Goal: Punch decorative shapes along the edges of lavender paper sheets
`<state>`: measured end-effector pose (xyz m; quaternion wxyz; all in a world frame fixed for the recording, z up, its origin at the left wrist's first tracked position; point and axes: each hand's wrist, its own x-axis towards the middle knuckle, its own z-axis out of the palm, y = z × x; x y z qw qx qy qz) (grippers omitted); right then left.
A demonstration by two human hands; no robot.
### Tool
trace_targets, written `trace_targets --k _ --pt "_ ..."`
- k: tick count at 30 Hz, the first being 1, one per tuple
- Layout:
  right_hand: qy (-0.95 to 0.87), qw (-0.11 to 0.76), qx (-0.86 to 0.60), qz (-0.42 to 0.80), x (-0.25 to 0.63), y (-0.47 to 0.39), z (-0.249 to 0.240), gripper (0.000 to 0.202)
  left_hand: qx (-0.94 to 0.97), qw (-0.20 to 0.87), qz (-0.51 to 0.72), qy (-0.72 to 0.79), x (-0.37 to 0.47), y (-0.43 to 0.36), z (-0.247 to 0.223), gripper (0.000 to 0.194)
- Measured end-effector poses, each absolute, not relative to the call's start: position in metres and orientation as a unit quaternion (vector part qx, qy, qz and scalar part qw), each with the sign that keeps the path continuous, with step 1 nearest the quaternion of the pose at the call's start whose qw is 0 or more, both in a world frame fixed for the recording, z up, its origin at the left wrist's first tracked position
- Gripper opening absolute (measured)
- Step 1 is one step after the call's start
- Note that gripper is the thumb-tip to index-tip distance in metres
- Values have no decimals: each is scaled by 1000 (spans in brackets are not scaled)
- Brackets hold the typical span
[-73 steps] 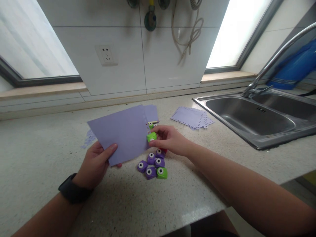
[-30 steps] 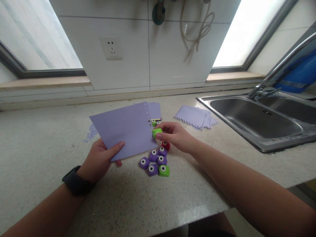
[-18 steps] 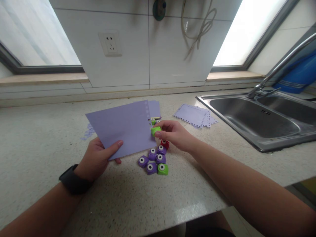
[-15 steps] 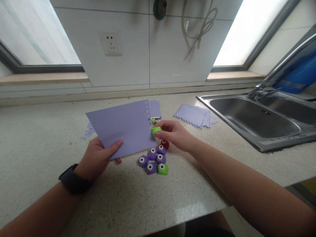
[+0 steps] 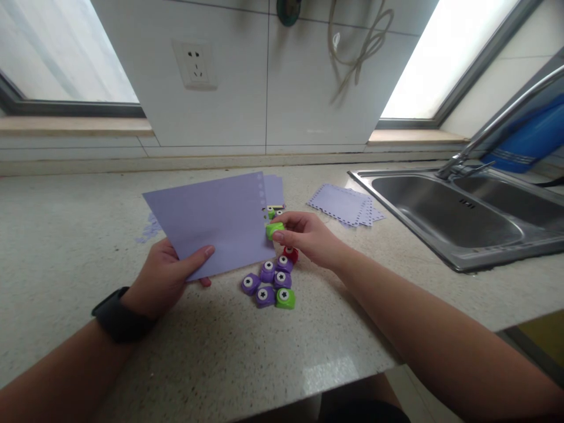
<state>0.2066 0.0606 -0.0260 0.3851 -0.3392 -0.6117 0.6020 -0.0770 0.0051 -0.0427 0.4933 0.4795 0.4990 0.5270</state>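
Observation:
A plain purple sheet is tilted up above the counter, pinched at its lower left corner by my left hand. Holes run down the upper part of its right edge. My right hand grips a green punch at that edge, below the holes. Under the hands lie several purple punches, a green one and a red one. More small punches show partly behind the sheet's right edge.
Sheets with punched borders lie right of centre. Further purple paper is behind the held sheet, and small paper scraps lie to its left. A steel sink with a faucet is on the right.
The view has shifted slightly. My hands, the sheet and the green punch keep nearly the same places relative to each other.

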Motion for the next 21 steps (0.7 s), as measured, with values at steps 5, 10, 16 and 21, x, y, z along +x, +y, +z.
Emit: trace_targets --k 5,10,16,21 --pt "-616 386 -339 598 206 61 -27 35 480 491 529 498 -75 5 -41 27" --pt "-612 388 -335 602 206 60 -27 35 483 486 529 502 -74 5 -40 25" --pt "-609 391 -333 605 206 60 -26 35 488 478 508 525 -72 2 -33 24" --pt "-611 390 -332 603 205 59 -26 36 489 483 506 521 -72 3 -31 25"
